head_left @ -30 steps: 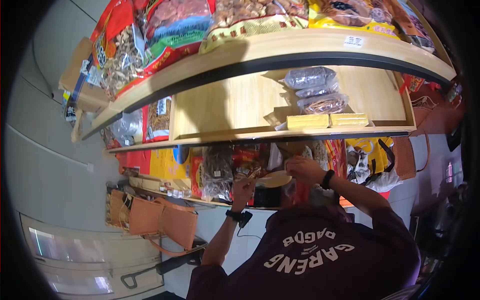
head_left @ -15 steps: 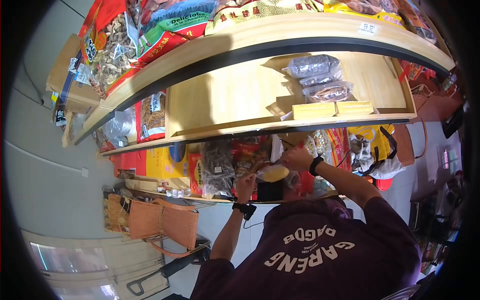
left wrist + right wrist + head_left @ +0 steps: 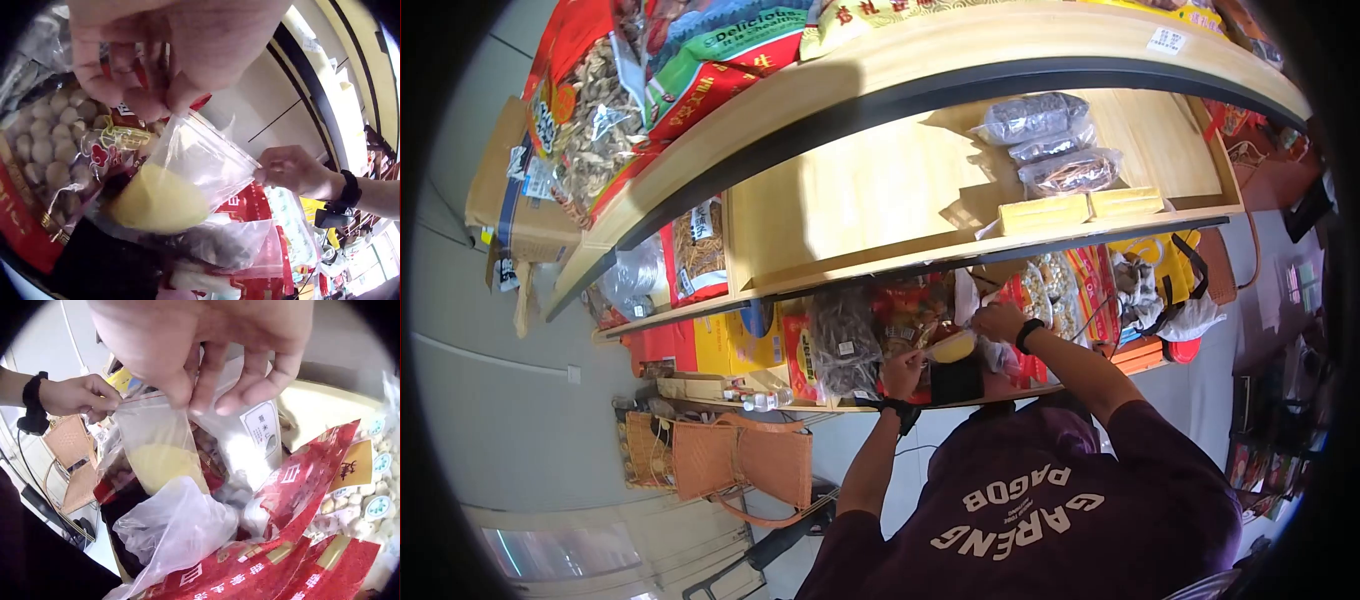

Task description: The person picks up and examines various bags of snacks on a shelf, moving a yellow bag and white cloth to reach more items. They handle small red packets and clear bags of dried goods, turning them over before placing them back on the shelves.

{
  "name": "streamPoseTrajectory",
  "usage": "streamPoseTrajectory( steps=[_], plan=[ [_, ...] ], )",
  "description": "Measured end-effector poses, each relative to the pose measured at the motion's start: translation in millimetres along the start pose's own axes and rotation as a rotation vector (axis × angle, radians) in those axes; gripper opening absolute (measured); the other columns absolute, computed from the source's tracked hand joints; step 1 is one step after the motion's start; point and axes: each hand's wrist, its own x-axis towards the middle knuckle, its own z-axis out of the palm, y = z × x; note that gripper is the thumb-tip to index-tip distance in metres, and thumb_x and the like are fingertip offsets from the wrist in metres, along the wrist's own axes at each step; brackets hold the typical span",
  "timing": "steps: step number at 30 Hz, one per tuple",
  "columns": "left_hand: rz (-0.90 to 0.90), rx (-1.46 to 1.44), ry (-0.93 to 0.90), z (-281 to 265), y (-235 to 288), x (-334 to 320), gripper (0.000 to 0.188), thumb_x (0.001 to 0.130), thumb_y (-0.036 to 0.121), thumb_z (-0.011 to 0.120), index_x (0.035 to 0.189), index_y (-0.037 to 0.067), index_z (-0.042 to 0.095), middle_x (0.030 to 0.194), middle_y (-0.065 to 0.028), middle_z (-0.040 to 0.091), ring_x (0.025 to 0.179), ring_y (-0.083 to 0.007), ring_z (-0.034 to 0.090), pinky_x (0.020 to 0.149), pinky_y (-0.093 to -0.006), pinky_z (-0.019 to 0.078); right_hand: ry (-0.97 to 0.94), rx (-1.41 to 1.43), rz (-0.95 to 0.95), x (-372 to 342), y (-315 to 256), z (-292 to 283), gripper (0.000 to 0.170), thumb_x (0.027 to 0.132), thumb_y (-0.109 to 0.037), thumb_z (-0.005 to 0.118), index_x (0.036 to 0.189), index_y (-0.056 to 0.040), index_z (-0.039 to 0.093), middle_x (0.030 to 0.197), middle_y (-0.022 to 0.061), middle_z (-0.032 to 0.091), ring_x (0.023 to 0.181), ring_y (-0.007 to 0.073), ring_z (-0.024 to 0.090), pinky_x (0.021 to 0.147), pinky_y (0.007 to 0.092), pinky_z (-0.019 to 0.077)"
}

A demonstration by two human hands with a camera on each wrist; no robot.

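Both hands hold a clear zip bag with pale yellow contents point(image 3: 159, 200) by its top edge, one at each corner. In the left wrist view the left hand point(image 3: 169, 50) pinches one corner between thumb and finger, and the right hand point(image 3: 297, 172) pinches the other. The right wrist view shows the right hand point(image 3: 206, 350) close up and the left hand point(image 3: 72, 397) across the bag point(image 3: 162, 465), which hangs with its contents at the bottom. In the head view, the left hand point(image 3: 902, 373) and right hand point(image 3: 1000, 322) are over the low shelf.
Below the hands lie a bag of round brown pieces point(image 3: 56, 137), red packets point(image 3: 281, 494), a crumpled clear bag point(image 3: 178, 519) and a black item point(image 3: 956, 382). Above is a wooden shelf point(image 3: 870, 180) with wrapped packs point(image 3: 1035, 118) and yellow boxes point(image 3: 1045, 213). A woven chair point(image 3: 740, 460) stands left.
The head view has shifted, with the upper shelf larger. The bag, nearly flat a second ago, now hangs lower, its yellow contents gathered at one end. Both hands still pinch it.
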Motion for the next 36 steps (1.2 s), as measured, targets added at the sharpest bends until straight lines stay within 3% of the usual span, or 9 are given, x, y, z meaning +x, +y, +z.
streamPoseTrajectory(
  steps=[8,11,16,21,24,26,30,32,36],
  plan=[
    [-0.148,0.040,-0.040,-11.3,0.3,-11.4,0.023,0.089,0.031,0.073,0.097,0.011,0.080,0.083,-0.0152,0.074,0.078,-0.0329,0.072,0.067,-0.0418,0.0551,0.135,0.118,-0.062,5.0,-1.8,25.4,0.014,0.090,-0.030,0.063,0.088,-0.0185,0.072,0.093,0.0058,0.072,0.085,0.0300,0.072,0.069,0.0456,0.0580],
    [-0.110,0.089,-0.031,-0.5,-2.1,-18.0,0.024,0.089,0.032,0.072,0.098,0.011,0.080,0.083,-0.0149,0.074,0.078,-0.0329,0.072,0.068,-0.0424,0.0555,-0.211,0.002,0.095,5.4,-6.3,42.2,0.011,0.087,-0.029,0.065,0.087,-0.0212,0.072,0.091,0.0064,0.073,0.086,0.0306,0.072,0.070,0.0449,0.0582],
    [-0.244,0.132,-0.039,14.3,-6.7,-16.3,0.031,0.091,0.040,0.068,0.099,0.012,0.079,0.086,-0.0138,0.075,0.081,-0.0329,0.072,0.070,-0.0417,0.0560,-0.031,0.090,0.132,-14.6,-16.1,40.4,0.014,0.088,-0.029,0.064,0.093,-0.0203,0.073,0.093,0.0083,0.073,0.090,0.0313,0.072,0.074,0.0465,0.0581],
    [-0.160,0.033,-0.041,-0.5,-8.1,-15.2,0.034,0.092,0.039,0.067,0.100,0.008,0.078,0.084,-0.0159,0.074,0.082,-0.0344,0.072,0.072,-0.0415,0.0548,0.068,0.285,0.206,-40.8,-23.7,29.2,0.018,0.091,-0.025,0.061,0.102,-0.0153,0.071,0.099,0.0100,0.073,0.093,0.0324,0.070,0.080,0.0450,0.0561],
    [-0.237,-0.029,-0.100,6.9,-34.6,-27.0,0.034,0.092,0.036,0.067,0.101,0.004,0.077,0.087,-0.0156,0.075,0.083,-0.0300,0.072,0.074,-0.0386,0.0545,0.114,0.323,-0.027,-75.6,-31.9,15.6,0.020,0.093,-0.027,0.060,0.105,-0.0157,0.071,0.100,0.0104,0.072,0.092,0.0327,0.069,0.081,0.0442,0.0552],
    [-0.232,0.010,-0.130,3.8,-33.1,-37.8,0.033,0.092,0.036,0.071,0.101,0.005,0.077,0.086,-0.0130,0.075,0.083,-0.0222,0.073,0.074,-0.0344,0.0546,0.132,0.402,0.010,-105.8,-47.0,22.7,0.022,0.093,-0.029,0.061,0.105,-0.0149,0.072,0.099,0.0102,0.072,0.091,0.0322,0.069,0.081,0.0438,0.0551],
    [-0.191,-0.413,-0.076,49.4,-79.6,-75.3,0.036,0.088,0.036,0.076,0.109,0.006,0.074,0.095,-0.0126,0.073,0.086,-0.0273,0.071,0.078,-0.0402,0.0543,-0.085,0.699,0.293,-154.8,-83.3,-18.0,0.019,0.096,-0.026,0.059,0.107,-0.0134,0.070,0.102,0.0118,0.070,0.092,0.0297,0.067,0.083,0.0422,0.0531],
    [-0.229,-0.336,-0.202,34.6,-34.3,-77.6,0.048,0.083,0.035,0.082,0.120,0.009,0.068,0.103,-0.0120,0.068,0.091,-0.0280,0.068,0.082,-0.0393,0.0536,-0.038,0.694,0.258,-173.4,-78.1,20.8,0.021,0.096,-0.028,0.060,0.107,-0.0136,0.070,0.099,0.0118,0.071,0.090,0.0305,0.068,0.080,0.0433,0.0536],
    [0.063,0.190,-0.408,29.2,23.6,-64.4,0.065,0.079,0.045,0.084,0.130,0.011,0.061,0.121,-0.0146,0.061,0.110,-0.0290,0.061,0.094,-0.0412,0.0498,-0.107,0.600,0.286,-189.2,-79.2,13.8,0.024,0.096,-0.033,0.060,0.108,-0.0134,0.069,0.096,0.0121,0.072,0.087,0.0309,0.070,0.076,0.0445,0.0539]
  ],
)
